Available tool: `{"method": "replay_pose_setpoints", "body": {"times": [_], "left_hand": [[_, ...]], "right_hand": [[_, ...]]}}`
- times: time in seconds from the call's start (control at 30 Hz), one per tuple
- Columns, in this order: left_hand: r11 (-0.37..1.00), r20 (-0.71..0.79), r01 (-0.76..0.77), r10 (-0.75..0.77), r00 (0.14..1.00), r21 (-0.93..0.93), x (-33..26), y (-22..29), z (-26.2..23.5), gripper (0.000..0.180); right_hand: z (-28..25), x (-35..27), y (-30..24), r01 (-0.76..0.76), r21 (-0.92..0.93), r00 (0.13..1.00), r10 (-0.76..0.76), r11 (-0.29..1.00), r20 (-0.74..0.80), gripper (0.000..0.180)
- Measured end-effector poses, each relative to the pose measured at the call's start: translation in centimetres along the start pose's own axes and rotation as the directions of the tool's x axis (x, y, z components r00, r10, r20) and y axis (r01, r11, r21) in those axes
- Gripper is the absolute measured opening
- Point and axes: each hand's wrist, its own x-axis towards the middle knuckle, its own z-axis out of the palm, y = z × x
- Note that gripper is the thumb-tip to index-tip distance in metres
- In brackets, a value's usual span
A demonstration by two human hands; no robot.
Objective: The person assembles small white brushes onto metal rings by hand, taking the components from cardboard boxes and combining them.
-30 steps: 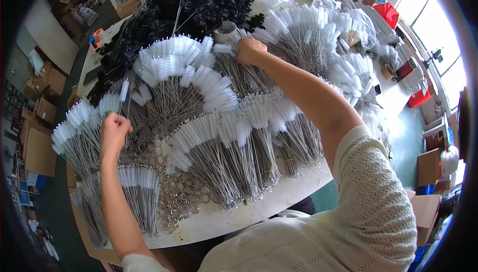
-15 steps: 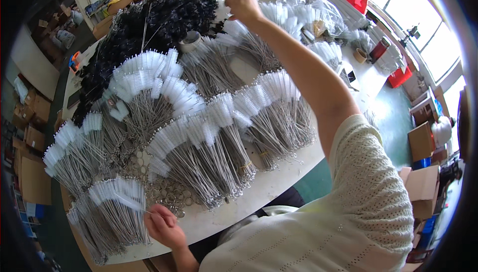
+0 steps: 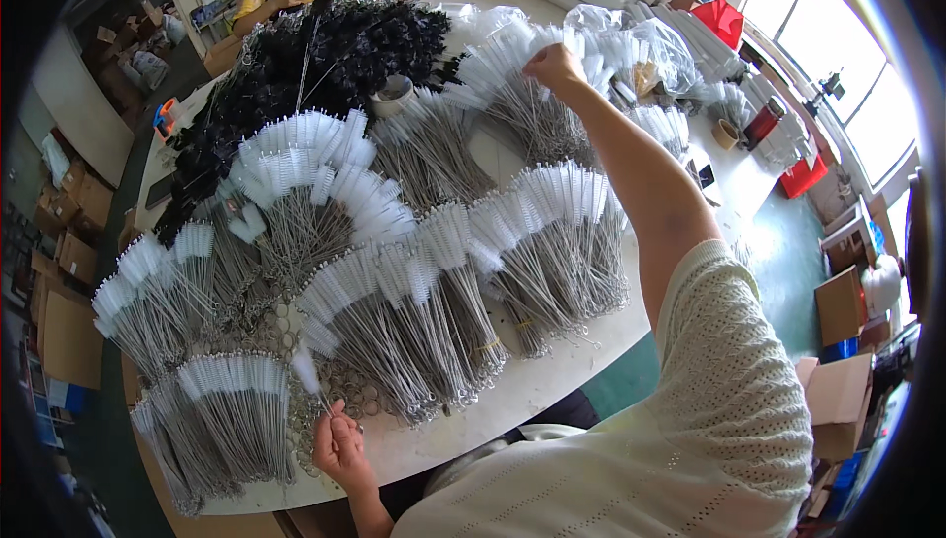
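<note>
Left hand [image 3: 340, 447] sat low; right hand [image 3: 557, 67] stretched far.
The left pinched a white-bristled wire brush [image 3: 306, 372] near metal rings [image 3: 370, 398]; the right's grip, at a brush pile [image 3: 495, 70], could not be told.

Head camera: left fisheye of a pair.
I note it head-worn, facing down and forward over the table [image 3: 552, 375]; left hand [image 3: 342, 447] near, right hand [image 3: 557, 65] farther out, windows [image 3: 833, 26] toward the right rim.
</note>
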Motion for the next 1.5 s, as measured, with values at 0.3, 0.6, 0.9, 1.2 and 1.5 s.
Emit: {"method": "replay_pose_setpoints", "body": {"times": [0.3,0.6,0.9,1.2,1.5], "left_hand": [[0.809,0.226,0.222,-0.114,0.967,-0.544,2.9,7.3,0.3,0.029],[0.951,0.335,-0.093,0.194,0.922,-0.295,4.2,12.5,6.6,0.022],[0.813,0.022,-0.574,0.578,0.816,-0.096,1.5,10.4,6.5,0.011],[0.497,0.370,-0.862,0.785,0.497,0.103,-2.6,5.9,7.1,0.033],[0.831,0.610,-0.535,0.346,0.713,0.155,-5.9,1.7,1.8,0.025]], "right_hand": [[-7.6,-10.6,-12.2,0.353,0.687,0.875,-0.484,0.635,-0.002,0.020],[-5.6,-32.8,-18.4,-0.235,0.929,0.696,-0.617,0.286,0.367,0.019],[-4.2,-39.3,-12.5,-0.118,0.930,0.778,-0.549,0.349,0.305,0.033],[-3.2,-40.3,-9.5,-0.764,0.610,0.626,-0.470,-0.210,0.622,0.018],[-5.0,-43.9,-4.5,0.942,-0.289,0.331,-0.338,0.169,0.881,0.005]]}}
